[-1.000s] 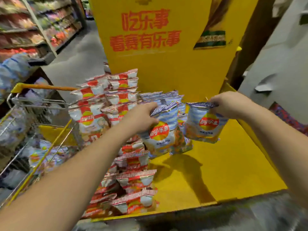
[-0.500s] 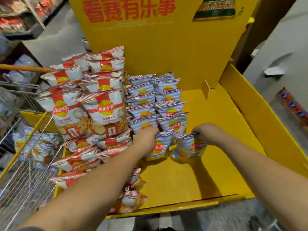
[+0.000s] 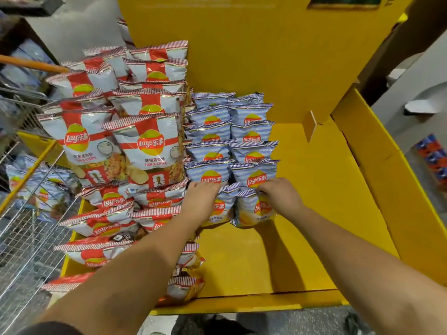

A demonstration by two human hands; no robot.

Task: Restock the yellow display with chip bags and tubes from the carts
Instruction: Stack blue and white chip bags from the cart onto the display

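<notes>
Gripping one blue-striped chip bag in each hand, I am looking down into the yellow display point(image 3: 314, 238) from its front edge. My left hand point(image 3: 200, 201) is sitting at about 12 o'clock from the middle of the view, its fingers curled over the top seam of the left blue bag point(image 3: 221, 209). My right hand point(image 3: 281, 197) is sitting at about 1 o'clock, just beside the left one, its fingers closing on the top of the right blue bag point(image 3: 254, 211). Both bags are standing upright on the yellow floor of the display, touching each other, at the front of two rows of blue-striped bags point(image 3: 232, 131) that are running back toward 12 o'clock to the yellow back panel point(image 3: 266, 56).

At 10 o'clock a taller stack of red-and-white bags point(image 3: 145, 146) is standing against the blue rows, with more red-and-white bags lying flat below it toward 8 o'clock. At 9 o'clock a wire cart point(image 3: 26, 238) is sitting beside the display, with blue bags showing through its mesh. At 3 o'clock the yellow side wall point(image 3: 387, 189) of the display is rising, and the floor stretch between it and my right hand is bare yellow card.
</notes>
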